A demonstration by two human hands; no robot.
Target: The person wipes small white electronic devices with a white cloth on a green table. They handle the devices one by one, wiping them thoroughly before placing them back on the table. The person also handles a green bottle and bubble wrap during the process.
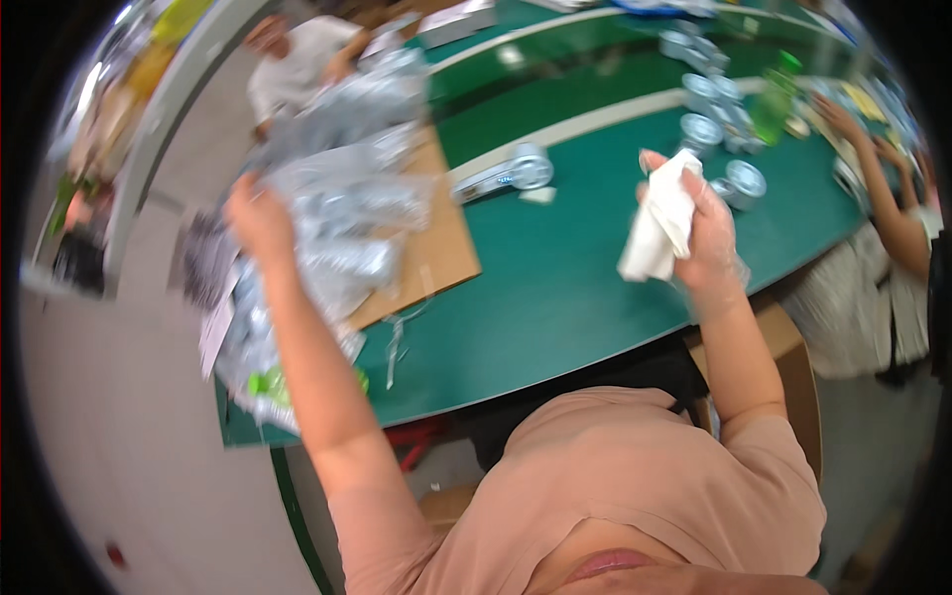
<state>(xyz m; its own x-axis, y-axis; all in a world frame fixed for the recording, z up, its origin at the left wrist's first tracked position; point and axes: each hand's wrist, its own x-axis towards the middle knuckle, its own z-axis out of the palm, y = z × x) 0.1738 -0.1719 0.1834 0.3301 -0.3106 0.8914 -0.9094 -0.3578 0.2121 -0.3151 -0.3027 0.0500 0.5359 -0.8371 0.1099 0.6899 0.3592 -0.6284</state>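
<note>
My right hand (710, 233), in a thin clear glove, is closed round a folded white cloth (658, 226) above the green table. At the left, my left hand (262, 220) reaches to the edge of a heap of clear plastic bags (347, 203) with pale-blue things inside. Its fingers are curled and blurred, and whatever they grip cannot be made out. The bags lie partly over a brown cardboard sheet (451, 253). Between my hands, farther back, lies a light-blue device with a round head (531, 167), next to a small white piece (538, 196).
Several more light-blue round-headed devices (702, 131) line the table's far right, beside a green bottle (775, 104). Green-capped bottles (273, 385) lie by my left forearm. One person (302, 69) is at the far left; another person's arms (878, 164) reach in at the right.
</note>
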